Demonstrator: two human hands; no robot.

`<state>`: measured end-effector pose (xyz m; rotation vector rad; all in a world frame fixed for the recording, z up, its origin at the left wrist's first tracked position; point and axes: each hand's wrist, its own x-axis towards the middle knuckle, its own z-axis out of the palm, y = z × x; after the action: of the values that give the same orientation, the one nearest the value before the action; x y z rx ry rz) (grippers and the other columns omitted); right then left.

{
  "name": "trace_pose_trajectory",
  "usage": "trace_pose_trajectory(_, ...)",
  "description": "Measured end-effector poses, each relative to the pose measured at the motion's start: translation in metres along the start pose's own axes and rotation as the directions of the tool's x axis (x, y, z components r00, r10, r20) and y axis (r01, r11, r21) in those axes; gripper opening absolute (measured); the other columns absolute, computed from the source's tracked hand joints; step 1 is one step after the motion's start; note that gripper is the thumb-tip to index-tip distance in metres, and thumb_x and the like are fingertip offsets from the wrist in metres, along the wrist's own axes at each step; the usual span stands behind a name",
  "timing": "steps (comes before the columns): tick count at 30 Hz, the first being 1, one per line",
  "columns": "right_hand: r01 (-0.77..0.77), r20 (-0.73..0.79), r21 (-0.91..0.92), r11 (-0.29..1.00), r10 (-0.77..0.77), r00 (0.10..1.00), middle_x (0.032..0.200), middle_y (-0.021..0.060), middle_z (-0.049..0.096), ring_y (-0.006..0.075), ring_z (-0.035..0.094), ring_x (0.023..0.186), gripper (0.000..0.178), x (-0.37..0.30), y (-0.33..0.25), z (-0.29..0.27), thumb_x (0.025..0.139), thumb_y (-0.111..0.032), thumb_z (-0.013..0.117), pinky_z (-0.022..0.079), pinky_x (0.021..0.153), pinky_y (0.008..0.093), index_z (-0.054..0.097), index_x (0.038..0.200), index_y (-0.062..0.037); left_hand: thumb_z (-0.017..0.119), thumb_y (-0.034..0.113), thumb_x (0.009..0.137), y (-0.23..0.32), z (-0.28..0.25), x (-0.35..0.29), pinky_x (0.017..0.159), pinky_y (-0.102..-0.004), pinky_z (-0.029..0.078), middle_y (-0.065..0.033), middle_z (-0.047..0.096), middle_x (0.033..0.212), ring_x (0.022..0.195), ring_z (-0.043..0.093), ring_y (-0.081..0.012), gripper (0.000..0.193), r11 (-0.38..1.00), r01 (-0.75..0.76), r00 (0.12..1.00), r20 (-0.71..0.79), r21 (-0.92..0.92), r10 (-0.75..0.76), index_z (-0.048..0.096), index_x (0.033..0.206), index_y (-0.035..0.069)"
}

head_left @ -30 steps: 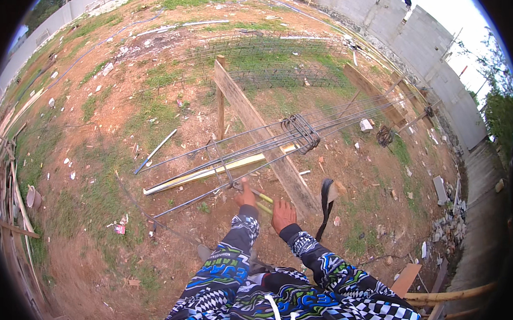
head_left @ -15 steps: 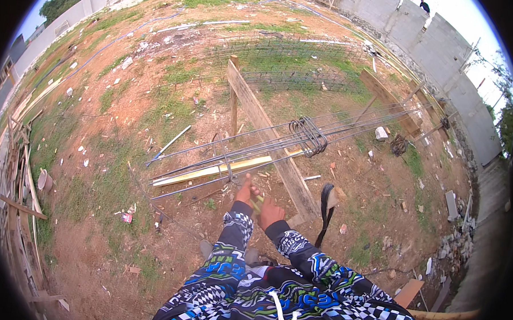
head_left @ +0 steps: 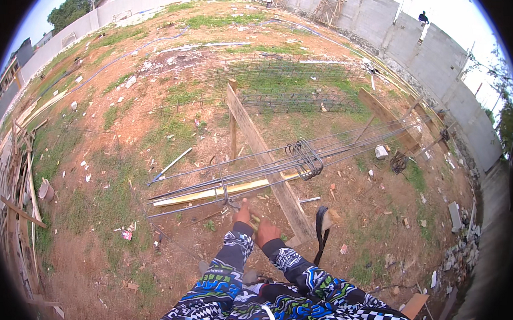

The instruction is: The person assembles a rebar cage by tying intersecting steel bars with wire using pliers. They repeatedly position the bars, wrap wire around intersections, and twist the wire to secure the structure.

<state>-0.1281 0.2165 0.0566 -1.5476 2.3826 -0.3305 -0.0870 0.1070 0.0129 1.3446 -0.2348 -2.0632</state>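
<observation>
While the right hand [head_left: 266, 231] is sitting closer to the left hand [head_left: 243, 214] than a second ago, the tool [head_left: 255, 219] is seemingly closing beside the ring [head_left: 223, 184] on the near bar [head_left: 185, 209]; fingers of both hands are curling round its handles, one left digit sticking out; a board [head_left: 251, 129] is crossing beneath the bar, bunched rings [head_left: 307, 159] are hanging beyond, a strap [head_left: 321, 248] is standing nearby, perhaps crowding the right arm.

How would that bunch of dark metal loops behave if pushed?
The loops look like bent steel rod, so probably stiff and fairly heavy. They seem to hang around the long bars, so they'd likely slide or swing, not roll.
</observation>
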Motion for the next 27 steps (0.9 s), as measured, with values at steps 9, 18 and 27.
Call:
trace_pose_trajectory(9,-0.111,0.248,0.341,0.934,0.025,0.968,0.086,0.0103,0.066,0.0229,0.067,0.079,0.041,0.011,0.027,0.018,0.071,-0.023,0.080,0.054,0.069,0.0381,0.058,0.099,-0.0033,0.062,0.042,0.094,0.004,-0.034,0.020,0.051,-0.0354,0.041,0.0037,0.039,0.054,0.048,0.042,-0.0127,0.034,0.981,0.135,0.853,0.520,-0.142,-0.041,0.054,0.082,0.011)
trace_pose_trajectory(18,-0.667,0.668,0.725,0.171,-0.408,0.622,0.073,0.0083,0.065,0.0253,0.065,0.058,0.043,0.034,0.078,0.047,0.070,-0.019,0.082,0.054,0.054,0.0379,0.058,0.101,-0.0028,0.040,0.064,0.095,-0.018,-0.030,0.036,0.055,-0.0457,0.056,-0.0148,0.063,0.075,0.061,0.065,-0.0342,0.061,0.997,-0.059,0.946,0.317,-0.045,0.070,0.055,0.096,0.005)
trace_pose_trajectory(27,-0.013,0.100,0.674,0.739,-0.073,0.992,0.106,0.0279,0.062,0.0429,0.062,0.099,0.064,-0.012,0.055,0.076,0.079,-0.031,0.072,0.049,0.079,0.0501,0.043,0.131,-0.0044,0.050,0.042,0.100,-0.062,-0.030,-0.014,0.083,-0.0325,0.053,-0.0162,0.068,0.105,0.094,0.068,-0.0250,0.045,0.905,-0.426,0.900,0.098,-0.006,0.424,0.057,0.116,0.000)
